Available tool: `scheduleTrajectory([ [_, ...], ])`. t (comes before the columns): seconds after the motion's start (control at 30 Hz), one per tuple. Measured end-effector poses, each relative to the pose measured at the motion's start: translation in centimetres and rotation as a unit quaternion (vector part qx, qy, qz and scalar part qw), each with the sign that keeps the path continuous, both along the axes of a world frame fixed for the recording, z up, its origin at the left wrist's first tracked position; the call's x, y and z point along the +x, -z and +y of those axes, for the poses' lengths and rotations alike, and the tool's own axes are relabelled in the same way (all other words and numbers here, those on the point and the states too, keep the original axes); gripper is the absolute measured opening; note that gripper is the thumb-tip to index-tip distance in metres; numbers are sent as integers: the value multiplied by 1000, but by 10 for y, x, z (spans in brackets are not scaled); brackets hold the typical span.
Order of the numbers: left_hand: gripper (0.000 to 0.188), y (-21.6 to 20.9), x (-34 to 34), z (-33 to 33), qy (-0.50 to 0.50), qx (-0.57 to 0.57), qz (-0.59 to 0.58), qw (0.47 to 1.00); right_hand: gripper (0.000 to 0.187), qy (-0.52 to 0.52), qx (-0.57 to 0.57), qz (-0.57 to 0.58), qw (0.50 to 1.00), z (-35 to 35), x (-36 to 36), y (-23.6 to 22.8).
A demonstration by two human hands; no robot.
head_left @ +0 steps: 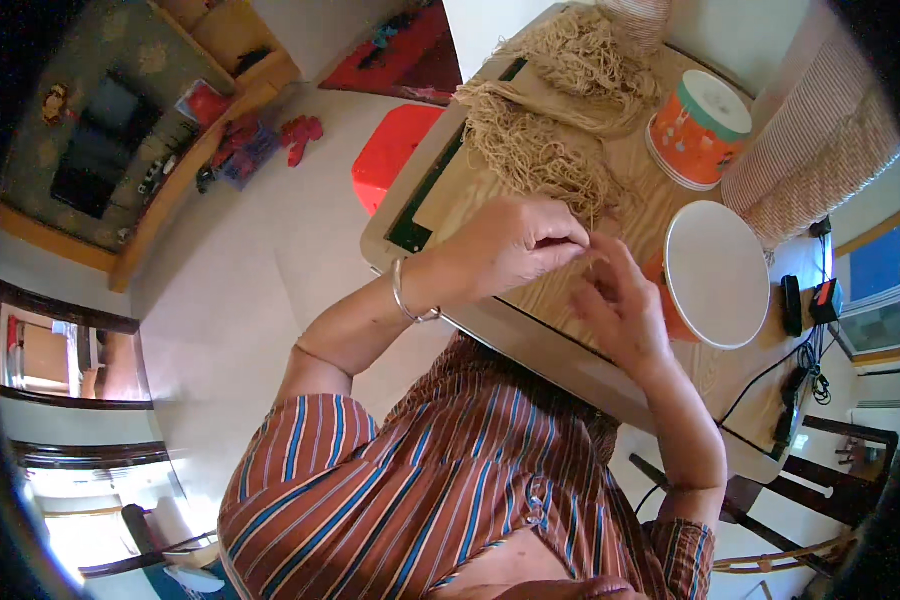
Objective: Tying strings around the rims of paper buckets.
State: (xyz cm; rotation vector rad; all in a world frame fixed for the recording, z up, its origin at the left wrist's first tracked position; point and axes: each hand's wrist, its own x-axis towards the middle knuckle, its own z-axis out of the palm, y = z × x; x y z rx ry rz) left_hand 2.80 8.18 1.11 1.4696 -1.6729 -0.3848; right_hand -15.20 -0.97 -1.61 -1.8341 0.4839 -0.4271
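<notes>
My left hand (530,245), with a silver bangle at the wrist, is closed in a pinch above the near edge of the table. My right hand (625,305) meets it fingertip to fingertip, index finger and thumb drawn together and the other fingers curled. Whatever lies between the fingertips is too small to make out. Just beyond them a loose, tangled heap of tan twine (540,150) spreads over the wooden tabletop (530,310). Close to my right hand stands a white-topped orange paper bucket (715,275).
Farther back is an orange bucket with a green band (705,125). Tall ribbed tan columns (820,160) lean along the right side. Black cables (815,365) and small black boxes lie at the table's right. A red stool (395,150) stands beyond the left edge.
</notes>
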Motion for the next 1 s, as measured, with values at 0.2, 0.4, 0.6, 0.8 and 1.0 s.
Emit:
scheduleTrajectory([
  [0.2, 11, -19, 20, -5, 104, 64, -30, 992, 11, 86, -107, -12, 990, 1, -36, -45],
  [0.4, 12, -20, 36, -17, 108, 129, 142, 975, 8, 227, -110, -48, 966, -1, -76, -74],
  [0.6, 12, -24, 27, -31, 154, 23, 101, 983, 9, 328, -117, -42, 936, -17, -123, -87],
  [0.8, 12, -35, -1, -45, 131, 102, 171, 971, 14, 316, -337, 73, 884, -43, -134, -78],
  [1.0, 13, -38, -33, -70, 139, -52, -77, 986, 43, 262, -199, -18, 944, -19, -96, -83],
])
